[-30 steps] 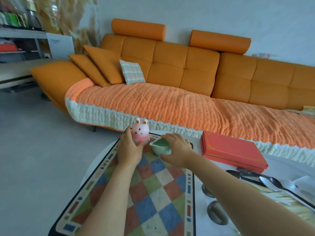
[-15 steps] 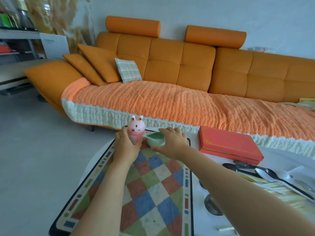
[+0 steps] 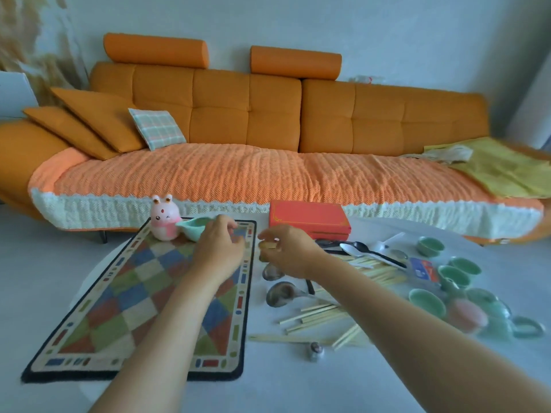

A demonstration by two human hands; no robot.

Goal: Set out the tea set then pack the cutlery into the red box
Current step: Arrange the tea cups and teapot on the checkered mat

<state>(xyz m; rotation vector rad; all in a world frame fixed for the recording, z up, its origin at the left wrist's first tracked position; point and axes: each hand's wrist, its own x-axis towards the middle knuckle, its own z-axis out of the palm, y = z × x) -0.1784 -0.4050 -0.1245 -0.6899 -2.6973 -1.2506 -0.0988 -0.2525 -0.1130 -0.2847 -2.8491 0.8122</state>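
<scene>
Hovering beside the green pitcher (image 3: 190, 228), our left hand (image 3: 219, 248) is loosely curled, empty; our right hand (image 3: 287, 252) pinches a small golden piece (image 3: 266, 245).

Hands (image 3: 219, 248) (image 3: 290, 253) at mat (image 3: 125, 296) edge, right pinching tan object (image 3: 267, 245)

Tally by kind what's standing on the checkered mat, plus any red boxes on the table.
On the checkered mat:
pink bunny figure: 1
green pouring cup: 1
Beside the mat:
red box: 1
Total: 3
Not counted: the small tan piece pinched by the right hand, off the mat.
</scene>
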